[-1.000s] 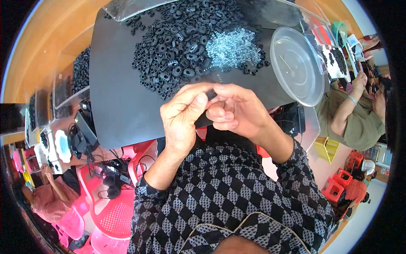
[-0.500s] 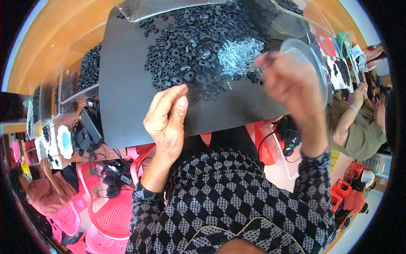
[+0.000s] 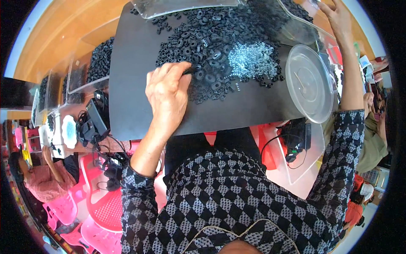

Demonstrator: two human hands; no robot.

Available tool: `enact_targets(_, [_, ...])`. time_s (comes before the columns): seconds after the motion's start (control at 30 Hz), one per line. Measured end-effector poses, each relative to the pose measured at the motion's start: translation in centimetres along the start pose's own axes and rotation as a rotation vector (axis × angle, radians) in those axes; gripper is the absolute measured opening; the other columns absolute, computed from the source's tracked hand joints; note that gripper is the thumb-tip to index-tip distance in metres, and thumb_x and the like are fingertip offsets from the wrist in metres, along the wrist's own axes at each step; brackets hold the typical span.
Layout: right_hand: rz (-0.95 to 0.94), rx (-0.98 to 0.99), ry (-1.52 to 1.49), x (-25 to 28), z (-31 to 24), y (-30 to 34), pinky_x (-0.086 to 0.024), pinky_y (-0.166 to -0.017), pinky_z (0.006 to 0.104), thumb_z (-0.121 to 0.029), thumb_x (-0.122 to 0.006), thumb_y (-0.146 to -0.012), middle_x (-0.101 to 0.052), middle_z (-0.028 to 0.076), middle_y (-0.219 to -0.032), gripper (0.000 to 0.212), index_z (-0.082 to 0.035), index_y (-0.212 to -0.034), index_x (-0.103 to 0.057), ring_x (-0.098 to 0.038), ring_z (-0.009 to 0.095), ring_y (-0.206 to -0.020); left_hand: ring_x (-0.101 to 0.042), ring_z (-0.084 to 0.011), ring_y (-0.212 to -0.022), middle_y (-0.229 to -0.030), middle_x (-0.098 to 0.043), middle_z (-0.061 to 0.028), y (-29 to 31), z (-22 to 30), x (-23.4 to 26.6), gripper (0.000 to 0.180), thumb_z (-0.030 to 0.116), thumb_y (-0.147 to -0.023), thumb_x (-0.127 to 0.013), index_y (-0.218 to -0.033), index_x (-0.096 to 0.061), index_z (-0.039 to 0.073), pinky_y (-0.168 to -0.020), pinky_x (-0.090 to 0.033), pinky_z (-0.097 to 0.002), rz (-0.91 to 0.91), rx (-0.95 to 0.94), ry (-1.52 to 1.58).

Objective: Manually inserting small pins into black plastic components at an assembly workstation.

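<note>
My left hand (image 3: 168, 91) is over the near left edge of a heap of small black plastic parts (image 3: 190, 44) on the dark table. Its fingers are curled together, pinching a small black plastic part (image 3: 187, 71) that is mostly hidden by the fingertips. My right hand (image 3: 338, 19) is stretched far out to the upper right, past the clear boxes. Its visible fingers are spread, and the picture's rim cuts off their tips. A pile of small silvery springs (image 3: 253, 60) lies against the right side of the heap, with a loose spring (image 3: 237, 86) just below.
A round clear plastic lid (image 3: 311, 84) lies at the table's right edge, near my right forearm. Clear bins of black parts (image 3: 100, 59) stand on the left, beside cables and a black box (image 3: 98, 113). Other people sit at both sides; pink chairs (image 3: 108, 209) stand lower left.
My right hand has swung from beside the springs to the far upper right, uncovering the round lid. My left hand has risen and turned, its fingers now closed at the heap. The view has shifted slightly.
</note>
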State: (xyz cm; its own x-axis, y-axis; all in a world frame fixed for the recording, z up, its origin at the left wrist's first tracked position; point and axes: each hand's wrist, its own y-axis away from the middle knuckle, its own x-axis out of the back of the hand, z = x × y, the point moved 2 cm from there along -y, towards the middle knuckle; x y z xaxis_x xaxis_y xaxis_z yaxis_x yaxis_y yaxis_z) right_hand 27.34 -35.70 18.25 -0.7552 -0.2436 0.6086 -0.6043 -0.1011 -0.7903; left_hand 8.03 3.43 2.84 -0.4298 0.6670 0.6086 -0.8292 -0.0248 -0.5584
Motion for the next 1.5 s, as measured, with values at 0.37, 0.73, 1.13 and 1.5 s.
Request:
enact_targets(0.37, [-0.185,0.133,-0.507,1.8,-14.8,14.1,-0.050,-0.066,0.0324,-0.007,-0.066,-0.080,-0.064,0.012,-0.080,0.012,-0.004,-0.092,-0.067,-0.063,0.025,-0.073,-0.058,-0.0221,-0.082,-0.082,-0.066,-0.0028,-1.6,-0.2,-2.0,0.020,0.010,-0.070,-0.073,-0.089,-0.067,0.010,-0.086,-0.037,-0.0387,-0.031,-0.166,-0.290])
enact_targets(0.73, [-0.405,0.139,-0.527,0.2,-19.9,22.5,-0.045,-0.057,0.0384,-0.007,-0.074,-0.070,-0.056,0.008,-0.071,0.017,-0.004,-0.081,-0.063,-0.057,0.028,-0.067,-0.057,-0.0255,-0.077,-0.078,-0.060,-0.0061,-1.9,-0.1,-2.2,0.020,0.006,-0.070,-0.071,-0.089,-0.068,0.009,-0.084,-0.037,-0.0413,-0.087,-0.159,-0.168])
enact_targets(1.13, [-0.495,0.200,-0.404,0.1,-19.9,21.8,-0.047,-0.062,0.0404,-0.007,-0.073,-0.072,-0.059,0.010,-0.079,0.018,-0.003,-0.086,-0.061,-0.058,0.031,-0.076,-0.057,-0.0163,-0.079,-0.089,-0.061,-0.0052,0.8,2.3,0.3,0.021,-0.004,-0.076,-0.068,-0.096,-0.066,0.004,-0.072,-0.046,-0.0277,0.046,0.080,0.346])
enact_targets(1.5, [-0.446,0.116,-0.438,-1.0,-19.6,22.3,-0.048,-0.064,0.0431,-0.013,-0.072,-0.072,-0.058,0.011,-0.079,0.016,-0.006,-0.079,-0.060,-0.058,0.031,-0.079,-0.054,-0.0104,-0.076,-0.090,-0.056,-0.0030,3.1,3.7,-0.6,0.018,0.005,-0.082,-0.070,-0.099,-0.066,0.000,-0.069,-0.046,-0.0215,-0.081,0.268,0.728])
